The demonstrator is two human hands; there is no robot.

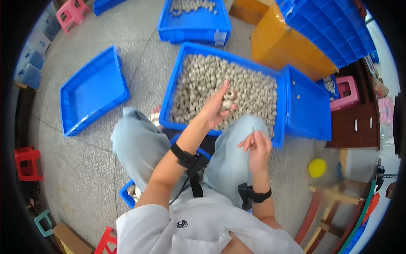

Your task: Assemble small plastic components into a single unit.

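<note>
My left hand [215, 109] reaches over a large blue bin [174, 91] full of small grey round pieces [253, 91]. In its curled palm and fingers lie a few of these pieces [229, 103]; the top one shows a hole through its middle. Above my right thigh, just outside the bin's near edge, my right hand [258, 150] has its fingers bent together in a pinch. A small thin tip shows at its fingertips, too small to name.
A shallow blue tray [91, 91] lies at the left. Another blue bin [194, 34] with grey pieces stands at the far side. Right of the full bin is a blue tray [311, 108]. A yellow ball [316, 168], wooden frame [338, 192] and red stool [28, 164] stand around.
</note>
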